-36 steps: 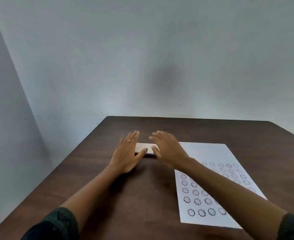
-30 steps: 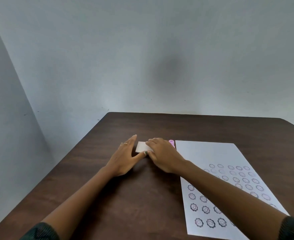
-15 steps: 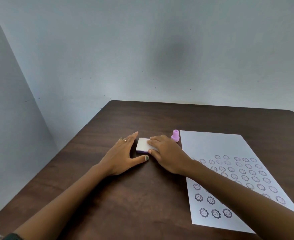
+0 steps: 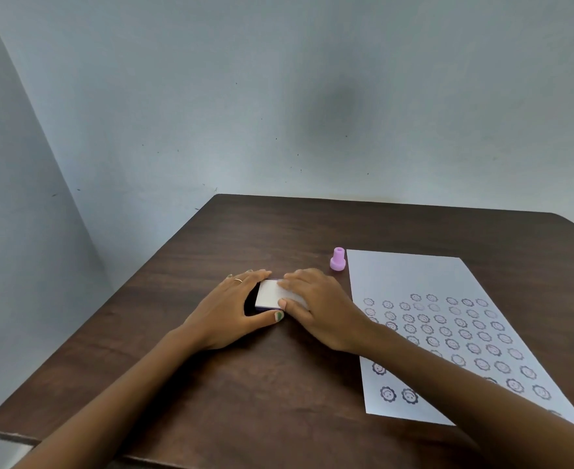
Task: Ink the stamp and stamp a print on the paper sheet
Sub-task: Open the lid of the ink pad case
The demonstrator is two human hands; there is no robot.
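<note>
A small ink pad (image 4: pixel 268 294) with a white lid and a purple base lies closed on the brown table (image 4: pixel 279 231). My left hand (image 4: pixel 226 308) holds it from the left, fingers along its far side and thumb along its near side. My right hand (image 4: pixel 319 304) covers its right half, fingers on the lid and thumb at the near edge. A small pink stamp (image 4: pixel 338 259) stands upright beyond my right hand, untouched. Just right of it lies the white paper sheet (image 4: pixel 407 275), printed with several rows of round smiley prints; its far part is blank.
The table stands in a corner, with pale walls behind it and to the left. Its left and near edges are in view. My right forearm crosses the near left part of the sheet.
My hands have closed in around the ink pad from both sides. The pink stamp, hidden behind my right hand at first, now shows. The lid stays down.
</note>
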